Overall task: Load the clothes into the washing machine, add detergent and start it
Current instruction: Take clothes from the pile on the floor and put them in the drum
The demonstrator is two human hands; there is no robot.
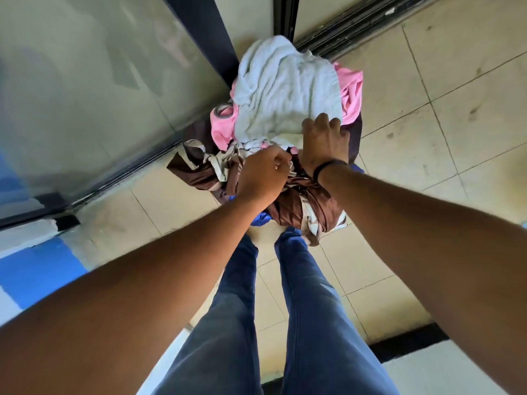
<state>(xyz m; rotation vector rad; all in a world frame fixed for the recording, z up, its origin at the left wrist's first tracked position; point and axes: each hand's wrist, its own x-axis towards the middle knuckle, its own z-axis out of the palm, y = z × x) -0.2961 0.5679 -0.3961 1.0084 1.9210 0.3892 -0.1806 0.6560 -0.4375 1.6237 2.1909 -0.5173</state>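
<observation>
Looking down from the head view, a heap of clothes (273,132) is seen piled on the tiled floor (427,109), just beyond the person's feet and close to the dark door frame (211,32) at the far side. Both hands are already on the near edge of the heap, so the pile lies directly ahead of and under them, its longer run stretching from near to far. The left hand (263,173) is curled and sunk into the brown and cream patterned fabric (296,203) at the near left of the heap, which appears to be gripped. The right hand (323,139), with a dark band at the wrist, is laid just to the right and slightly farther, its fingers bent over the near edge of the white towel (282,86); whether cloth is truly pinched there cannot be told for certain. The two hands are nearly touching. The towel is crumpled on top, a pink garment (352,89) shows on both sides beneath it, and something blue (261,218) peeks out underneath. No washing machine is visible, so a lift and carry is judged to be needed.
</observation>
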